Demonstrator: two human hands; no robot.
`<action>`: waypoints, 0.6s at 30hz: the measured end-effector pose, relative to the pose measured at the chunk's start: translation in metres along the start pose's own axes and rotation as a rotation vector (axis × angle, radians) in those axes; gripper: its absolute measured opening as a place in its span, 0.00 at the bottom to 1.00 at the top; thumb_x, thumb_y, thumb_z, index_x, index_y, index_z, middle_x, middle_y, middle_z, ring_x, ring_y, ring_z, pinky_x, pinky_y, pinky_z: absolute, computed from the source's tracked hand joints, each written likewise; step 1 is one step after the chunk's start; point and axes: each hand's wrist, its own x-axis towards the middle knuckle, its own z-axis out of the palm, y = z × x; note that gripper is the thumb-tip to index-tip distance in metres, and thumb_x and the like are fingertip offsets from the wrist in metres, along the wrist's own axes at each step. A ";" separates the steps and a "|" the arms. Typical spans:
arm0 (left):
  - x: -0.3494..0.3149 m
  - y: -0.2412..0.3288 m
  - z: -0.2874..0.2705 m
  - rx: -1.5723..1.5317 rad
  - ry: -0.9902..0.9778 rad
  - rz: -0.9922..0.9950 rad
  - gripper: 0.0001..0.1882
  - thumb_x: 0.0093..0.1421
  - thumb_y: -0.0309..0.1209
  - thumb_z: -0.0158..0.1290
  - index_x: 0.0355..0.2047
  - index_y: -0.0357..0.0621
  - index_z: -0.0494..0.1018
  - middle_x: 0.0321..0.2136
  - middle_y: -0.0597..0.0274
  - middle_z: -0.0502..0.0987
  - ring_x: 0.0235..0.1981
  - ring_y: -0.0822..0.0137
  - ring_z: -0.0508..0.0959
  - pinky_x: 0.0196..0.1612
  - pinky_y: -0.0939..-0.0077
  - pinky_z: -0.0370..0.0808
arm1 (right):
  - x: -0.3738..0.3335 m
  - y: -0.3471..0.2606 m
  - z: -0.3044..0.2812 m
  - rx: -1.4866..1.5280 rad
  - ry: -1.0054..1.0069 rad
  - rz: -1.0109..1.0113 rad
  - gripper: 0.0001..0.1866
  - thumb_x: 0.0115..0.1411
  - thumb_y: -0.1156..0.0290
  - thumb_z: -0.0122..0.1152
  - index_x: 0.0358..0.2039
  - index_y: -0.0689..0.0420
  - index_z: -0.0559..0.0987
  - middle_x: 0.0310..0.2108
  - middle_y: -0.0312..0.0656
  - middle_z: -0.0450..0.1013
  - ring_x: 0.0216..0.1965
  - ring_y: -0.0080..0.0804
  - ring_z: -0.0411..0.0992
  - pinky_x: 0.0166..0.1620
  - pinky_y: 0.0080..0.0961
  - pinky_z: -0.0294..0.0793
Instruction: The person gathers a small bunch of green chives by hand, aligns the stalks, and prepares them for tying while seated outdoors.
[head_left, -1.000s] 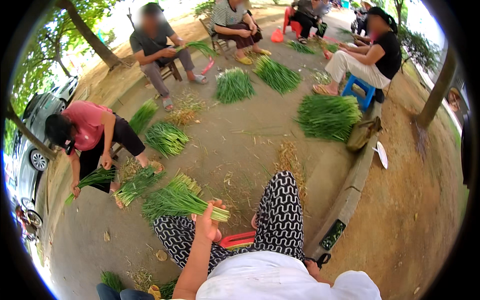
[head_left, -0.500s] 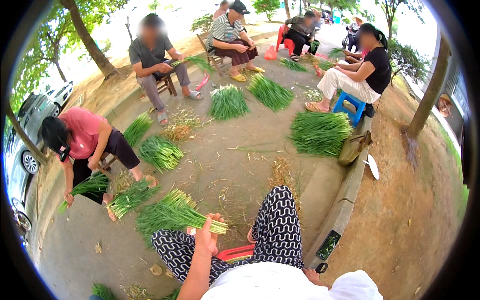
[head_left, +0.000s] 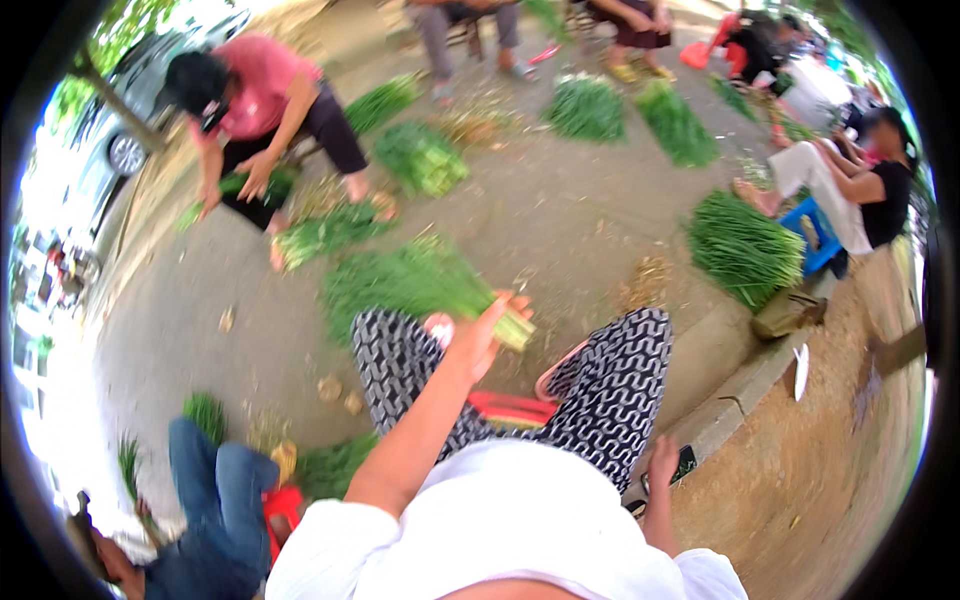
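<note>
My left hand [head_left: 478, 338] reaches forward between my knees and grips the pale root end of a large bundle of green onions [head_left: 405, 282], which fans out to the left over the ground. My right hand [head_left: 661, 462] hangs low at my right side, next to a dark flat object [head_left: 686, 464] on the kerb; its fingers are too small to read. My legs in black-and-white patterned trousers [head_left: 610, 385] straddle a red low stool [head_left: 512, 408].
A person in a pink top [head_left: 262, 95] crouches at the upper left over more green bundles [head_left: 325, 232]. Several piles of greens [head_left: 742, 247] lie around, with seated people at the top and right. A person in jeans [head_left: 215, 495] is at the lower left. A kerb [head_left: 745, 385] runs along the right.
The view has swung left and downward, so everything appears larger and closer. My left hand stays on the bundle's root end. My right hand and the person in jeans have come into view.
</note>
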 end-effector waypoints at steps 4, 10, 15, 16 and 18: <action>-0.007 0.004 0.006 0.021 -0.113 0.036 0.13 0.57 0.31 0.49 0.41 0.40 0.66 0.42 0.52 0.72 0.45 0.59 0.71 0.47 0.64 0.69 | 0.032 -0.128 -0.042 0.336 0.147 -0.305 0.23 0.59 0.64 0.48 0.46 0.72 0.66 0.46 0.55 0.67 0.49 0.41 0.65 0.51 0.28 0.62; -0.014 -0.002 0.023 0.140 -0.247 0.075 0.11 0.57 0.33 0.48 0.39 0.42 0.69 0.47 0.54 0.68 0.49 0.62 0.67 0.50 0.67 0.66 | -0.006 -0.268 -0.040 0.503 -0.379 -0.553 0.20 0.57 0.68 0.52 0.45 0.70 0.68 0.34 0.41 0.71 0.33 0.23 0.66 0.38 0.17 0.65; -0.023 0.000 0.024 0.224 -0.347 0.041 0.14 0.57 0.35 0.49 0.41 0.41 0.68 0.50 0.53 0.65 0.52 0.62 0.64 0.52 0.65 0.63 | -0.029 -0.335 -0.036 0.786 -1.129 -0.485 0.12 0.58 0.67 0.52 0.36 0.64 0.72 0.24 0.32 0.66 0.26 0.16 0.63 0.29 0.15 0.63; -0.025 -0.002 0.023 0.237 -0.369 0.022 0.15 0.57 0.35 0.49 0.41 0.41 0.68 0.51 0.53 0.65 0.52 0.62 0.64 0.53 0.65 0.63 | -0.026 -0.333 -0.027 0.702 -1.162 -0.475 0.11 0.58 0.68 0.51 0.36 0.64 0.72 0.24 0.31 0.66 0.25 0.16 0.63 0.28 0.15 0.63; -0.027 -0.010 0.025 0.276 -0.380 -0.091 0.16 0.56 0.36 0.49 0.42 0.39 0.67 0.51 0.52 0.64 0.52 0.61 0.64 0.53 0.66 0.63 | -0.018 -0.323 -0.018 0.558 -1.231 -0.464 0.10 0.56 0.68 0.52 0.34 0.63 0.73 0.27 0.34 0.69 0.26 0.19 0.65 0.30 0.19 0.65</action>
